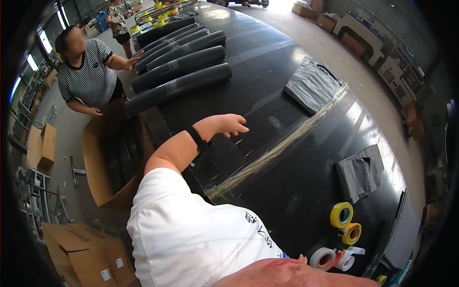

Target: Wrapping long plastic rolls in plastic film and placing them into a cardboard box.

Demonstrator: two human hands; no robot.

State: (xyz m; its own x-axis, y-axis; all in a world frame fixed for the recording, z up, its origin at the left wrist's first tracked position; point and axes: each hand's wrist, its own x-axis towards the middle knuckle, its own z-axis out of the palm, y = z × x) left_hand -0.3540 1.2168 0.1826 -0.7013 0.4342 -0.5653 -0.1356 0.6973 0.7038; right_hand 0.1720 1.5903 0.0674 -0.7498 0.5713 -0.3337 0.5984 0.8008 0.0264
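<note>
My left hand (232, 125) reaches out over the black tabletop (272, 186), with a dark band on its wrist. Its fingers are partly stretched out and apart, with nothing visible in them. Beyond it lies a folded grey plastic sheet (313, 85). Several black plastic-wrapped rolls (181, 88) lie side by side at the far left of the table. My right arm crosses the lower edge; of my right hand (302, 259) only small fingertips show, beside a clear tape roll (322, 259), and what they do is hidden.
An open cardboard box (98, 165) with black rolls inside stands against the table's left side. A co-worker in a striped shirt (88, 71) has one hand near the rolls. Yellow tape rolls (342, 215) and another folded grey sheet (359, 173) lie at right.
</note>
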